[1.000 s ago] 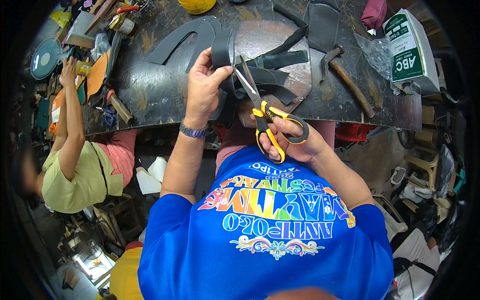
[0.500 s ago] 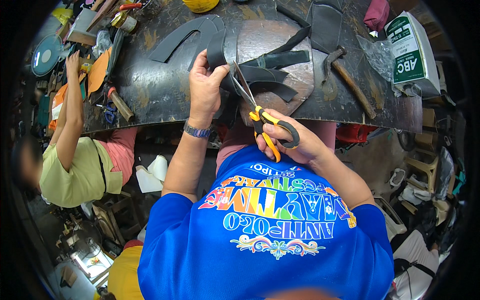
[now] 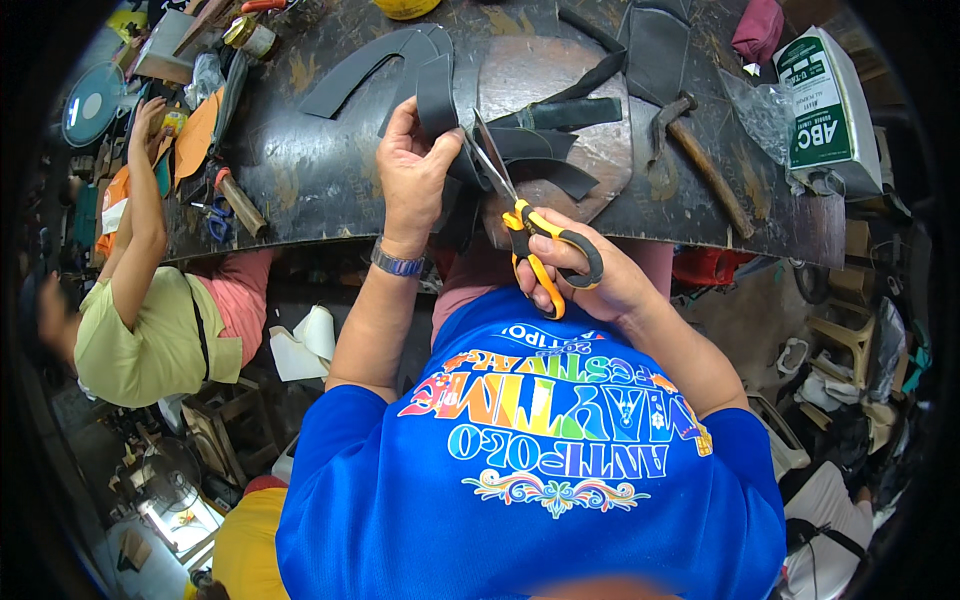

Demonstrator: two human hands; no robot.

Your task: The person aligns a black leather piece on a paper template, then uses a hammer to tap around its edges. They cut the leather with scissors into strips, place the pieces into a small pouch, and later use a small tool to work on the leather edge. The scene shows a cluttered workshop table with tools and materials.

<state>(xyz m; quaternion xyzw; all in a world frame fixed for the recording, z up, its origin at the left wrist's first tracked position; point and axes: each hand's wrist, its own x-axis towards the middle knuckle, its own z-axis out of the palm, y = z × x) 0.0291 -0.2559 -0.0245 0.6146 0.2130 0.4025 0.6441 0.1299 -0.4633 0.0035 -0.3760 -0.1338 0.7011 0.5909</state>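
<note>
My left hand (image 3: 415, 180), with a watch on its wrist, pinches a curved black strip (image 3: 436, 95) of sheet material over the near edge of the table. My right hand (image 3: 590, 265) is closed round the yellow-and-black handles of a pair of scissors (image 3: 518, 212). Their blades point up and left, parted, beside the strip near my left thumb; whether they touch it I cannot tell. Just beyond the blades, more black strips (image 3: 550, 172) lie on a worn wooden board (image 3: 500, 75). Another curved black piece (image 3: 350, 80) rests flat to the left of the board.
A hammer (image 3: 708, 175) lies right of the board, near a green-and-white can (image 3: 820, 110) and clear plastic (image 3: 755, 105). On the left are another wooden-handled tool (image 3: 240, 203), blue-handled scissors (image 3: 217, 222) and a jar (image 3: 250, 38). A co-worker in a light green shirt (image 3: 150, 340) sits at left.
The scissors and my right hand have shifted slightly down and right, and the blades look a little farther from the strip. The co-worker's arm has moved slightly.
</note>
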